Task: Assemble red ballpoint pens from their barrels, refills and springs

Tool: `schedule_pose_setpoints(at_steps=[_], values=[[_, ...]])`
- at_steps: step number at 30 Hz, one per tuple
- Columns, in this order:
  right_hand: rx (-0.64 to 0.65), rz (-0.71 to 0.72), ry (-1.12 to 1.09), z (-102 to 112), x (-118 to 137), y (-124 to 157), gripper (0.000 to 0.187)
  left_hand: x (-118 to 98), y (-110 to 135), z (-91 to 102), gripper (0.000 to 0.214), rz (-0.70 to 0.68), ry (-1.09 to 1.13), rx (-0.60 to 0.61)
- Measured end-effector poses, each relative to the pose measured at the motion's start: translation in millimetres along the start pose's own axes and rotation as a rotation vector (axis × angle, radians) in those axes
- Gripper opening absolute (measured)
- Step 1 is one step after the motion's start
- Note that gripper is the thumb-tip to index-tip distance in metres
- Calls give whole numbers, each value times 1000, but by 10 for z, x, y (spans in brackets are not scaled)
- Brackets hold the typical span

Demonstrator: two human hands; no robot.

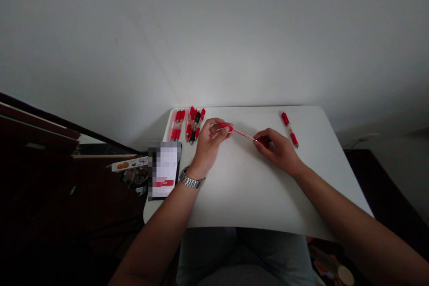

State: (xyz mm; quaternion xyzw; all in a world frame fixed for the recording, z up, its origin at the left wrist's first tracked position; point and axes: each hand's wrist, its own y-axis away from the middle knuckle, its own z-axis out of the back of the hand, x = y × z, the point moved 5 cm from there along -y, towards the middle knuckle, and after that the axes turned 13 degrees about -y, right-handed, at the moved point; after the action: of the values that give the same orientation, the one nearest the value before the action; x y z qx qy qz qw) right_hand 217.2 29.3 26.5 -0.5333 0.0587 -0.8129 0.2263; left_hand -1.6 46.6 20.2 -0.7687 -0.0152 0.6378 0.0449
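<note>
Above the middle of a white table, my left hand (212, 136) is closed, pinching a red pen part (228, 127) between thumb and fingers. A thin red pen refill (244, 134) slants down from it to the right. My right hand (276, 148) is closed around another red pen part (263, 143), mostly hidden by the fingers. The refill's pale right end meets the fingertips there; whether it sits inside that part, I cannot tell. To the right of my right hand lies a whole red pen (289, 129) with a clear middle.
Several red and black pens (194, 124) lie in a group at the table's back left, beside more red pens (177, 125). A tablet-like device (166, 172) with a lit, partly blurred screen rests at the left edge. A wall rises behind the table (241, 201).
</note>
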Motion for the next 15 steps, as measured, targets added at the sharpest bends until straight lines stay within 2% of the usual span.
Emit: schedule_pose_setpoints(at_steps=[15], values=[[8, 35, -5, -15, 61, -12, 15, 27, 42, -67, 32, -13, -74, 78]])
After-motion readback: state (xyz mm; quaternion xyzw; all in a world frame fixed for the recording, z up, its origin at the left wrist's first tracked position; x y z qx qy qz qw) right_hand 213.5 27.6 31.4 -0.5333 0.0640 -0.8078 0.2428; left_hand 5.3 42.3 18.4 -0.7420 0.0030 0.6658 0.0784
